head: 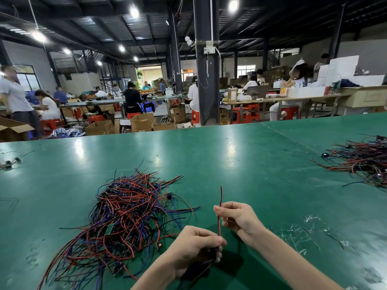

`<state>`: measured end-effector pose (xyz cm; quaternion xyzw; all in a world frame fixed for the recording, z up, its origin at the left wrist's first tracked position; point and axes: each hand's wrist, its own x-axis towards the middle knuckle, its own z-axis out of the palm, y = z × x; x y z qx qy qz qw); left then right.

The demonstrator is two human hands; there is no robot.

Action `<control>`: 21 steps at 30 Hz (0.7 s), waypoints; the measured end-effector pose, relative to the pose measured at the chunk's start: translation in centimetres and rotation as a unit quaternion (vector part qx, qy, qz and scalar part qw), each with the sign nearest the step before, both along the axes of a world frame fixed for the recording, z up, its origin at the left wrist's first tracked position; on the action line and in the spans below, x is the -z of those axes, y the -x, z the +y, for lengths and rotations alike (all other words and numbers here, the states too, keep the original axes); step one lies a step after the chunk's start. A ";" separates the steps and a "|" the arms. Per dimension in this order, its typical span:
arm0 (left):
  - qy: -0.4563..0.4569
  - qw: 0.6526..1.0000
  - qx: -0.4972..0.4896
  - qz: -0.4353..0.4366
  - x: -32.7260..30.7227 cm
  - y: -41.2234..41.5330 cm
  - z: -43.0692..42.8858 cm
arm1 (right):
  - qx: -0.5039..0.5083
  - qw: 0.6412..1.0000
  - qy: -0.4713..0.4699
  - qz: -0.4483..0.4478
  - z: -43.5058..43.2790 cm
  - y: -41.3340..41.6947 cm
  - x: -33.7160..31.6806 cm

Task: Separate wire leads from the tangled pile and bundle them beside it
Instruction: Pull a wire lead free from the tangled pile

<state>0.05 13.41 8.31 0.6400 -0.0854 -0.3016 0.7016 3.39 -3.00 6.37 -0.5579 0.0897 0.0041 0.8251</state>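
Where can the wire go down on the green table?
Bare green table lies between the tangled pile and the wire pile at right, beyond the right hand pinching the wire lead. More lies behind the tangled pile. Crowded: left of the left hand, and scraps by the right forearm.

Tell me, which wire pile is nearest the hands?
The big pile beside the left hand, with blue wires; the right pile lies farther.

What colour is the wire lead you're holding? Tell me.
The wire lead is red and black; head view.
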 end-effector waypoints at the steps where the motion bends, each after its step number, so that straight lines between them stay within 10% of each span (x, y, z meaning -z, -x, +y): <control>1: -0.003 1.000 -0.002 -0.001 0.0 -0.1 0.0 | 0.008 1.000 0.013 -0.006 -0.1 0.0 0.0; 8: -0.053 0.998 -0.012 -0.016 0.4 -0.2 -0.1 | 0.134 0.952 0.259 -0.089 -1.3 -1.2 0.7; 14: -0.046 0.998 -0.038 -0.021 0.2 -0.6 -0.1 | 0.208 0.736 0.541 -0.350 -0.4 -1.3 1.4; 17: -0.038 0.998 -0.032 -0.036 0.4 -0.6 0.2 | 0.187 0.841 0.448 -0.238 -0.4 -1.6 0.8; 21: -0.032 0.994 -0.033 -0.104 0.7 -0.3 -0.2 | 0.092 0.995 0.021 0.012 -1.5 -2.0 -0.3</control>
